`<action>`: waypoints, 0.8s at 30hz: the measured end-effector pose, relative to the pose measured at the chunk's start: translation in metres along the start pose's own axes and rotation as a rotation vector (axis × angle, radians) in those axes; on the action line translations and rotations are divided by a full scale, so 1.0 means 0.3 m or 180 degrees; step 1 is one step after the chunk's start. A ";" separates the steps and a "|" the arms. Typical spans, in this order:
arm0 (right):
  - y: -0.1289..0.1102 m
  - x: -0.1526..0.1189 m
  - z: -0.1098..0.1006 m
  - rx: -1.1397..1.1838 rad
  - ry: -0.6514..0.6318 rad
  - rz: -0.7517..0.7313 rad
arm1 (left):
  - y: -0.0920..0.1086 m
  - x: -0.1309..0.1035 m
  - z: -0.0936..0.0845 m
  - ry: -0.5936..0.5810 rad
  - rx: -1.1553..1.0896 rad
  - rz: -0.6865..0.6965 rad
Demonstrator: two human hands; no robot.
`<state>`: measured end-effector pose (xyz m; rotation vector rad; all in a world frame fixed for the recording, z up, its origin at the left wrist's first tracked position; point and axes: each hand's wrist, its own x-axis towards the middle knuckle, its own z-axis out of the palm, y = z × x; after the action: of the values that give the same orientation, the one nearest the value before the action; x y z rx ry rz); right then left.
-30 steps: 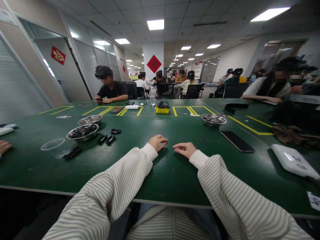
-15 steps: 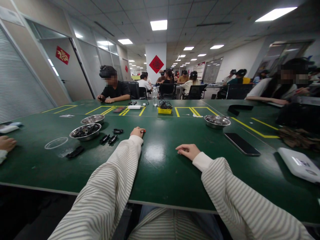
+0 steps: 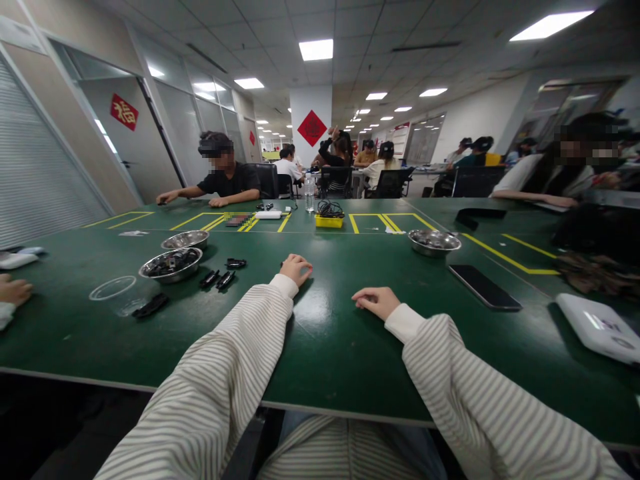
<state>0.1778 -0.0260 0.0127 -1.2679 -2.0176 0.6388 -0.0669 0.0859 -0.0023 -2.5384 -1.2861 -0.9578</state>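
My left hand [image 3: 297,269] is just above or on the green table [image 3: 330,373], right of the black plastic parts [image 3: 226,279]. Its fingers are curled into a pinch. Whatever they hold is hidden or too small to name. My right hand [image 3: 379,303] rests on the table to the right, thumb and forefinger stretched loosely leftward with nothing in them. Left of my left hand, a steel bowl [image 3: 173,277] holds a heap of dark pieces, with another steel bowl [image 3: 185,233] behind it. A clear plastic cup [image 3: 125,300] lies near a black part [image 3: 151,306].
At right are a steel bowl [image 3: 434,251] with pieces, a phone [image 3: 485,287] and a white device [image 3: 597,327]. Further back stand a yellow box [image 3: 329,222] with black cables and a water bottle [image 3: 309,192]. A person's hand [image 3: 15,291] shows at the left edge; other people sit around.
My left hand has moved right, nearer my right hand; the small reddish piece seen at its fingertips is now mostly hidden. My right hand stays put. The person opposite has stretched an arm leftward.
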 end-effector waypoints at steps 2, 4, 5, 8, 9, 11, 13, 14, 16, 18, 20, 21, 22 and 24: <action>0.002 0.000 -0.003 0.0022 0.0187 0.0042 | 0.101 -0.006 0.013 -0.0073 -0.0293 0.0365; 0.002 -0.001 -0.008 0.0021 0.0379 0.0062 | 0.208 -0.021 0.022 -0.0238 -0.0550 0.0702; 0.001 -0.002 -0.010 0.0016 0.0455 0.0064 | 0.258 -0.031 0.024 -0.0342 -0.0664 0.0858; -0.002 -0.004 -0.016 0.0000 0.0597 0.0065 | 0.368 -0.063 0.024 -0.0635 -0.0903 0.1200; -0.002 -0.004 -0.017 -0.0004 0.0614 0.0066 | 0.389 -0.071 0.023 -0.0699 -0.0944 0.1244; -0.002 -0.004 -0.017 -0.0002 0.0609 0.0067 | 0.408 -0.081 0.021 -0.0750 -0.0975 0.1213; 0.001 -0.003 -0.017 -0.0005 0.0542 0.0066 | 0.398 -0.080 0.017 -0.0731 -0.0950 0.1086; 0.002 -0.003 -0.018 -0.0019 0.0478 0.0064 | 0.383 -0.076 0.014 -0.0702 -0.0909 0.1004; 0.004 -0.003 -0.020 -0.0087 0.0289 0.0055 | 0.329 -0.060 0.003 -0.0595 -0.0722 0.0767; 0.006 -0.005 -0.023 -0.0204 0.0035 0.0015 | 0.243 -0.042 -0.013 -0.0420 -0.0349 0.0381; 0.008 -0.007 -0.025 -0.0299 -0.0181 -0.0101 | 0.136 -0.029 -0.030 -0.0214 0.0149 -0.0143; 0.010 -0.008 -0.026 -0.0331 -0.0265 -0.0203 | 0.080 -0.025 -0.038 -0.0119 0.0370 -0.0441; 0.013 -0.009 -0.025 -0.0354 -0.0324 -0.0321 | 0.026 -0.024 -0.046 -0.0043 0.0529 -0.0774; 0.022 -0.010 -0.024 -0.0388 -0.0388 -0.0545 | -0.065 -0.028 -0.058 -0.0038 0.0662 -0.1312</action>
<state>0.1878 -0.0256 0.0120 -1.1324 -2.2670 0.5298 -0.0938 0.0858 0.0032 -2.1699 -1.8512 -0.8189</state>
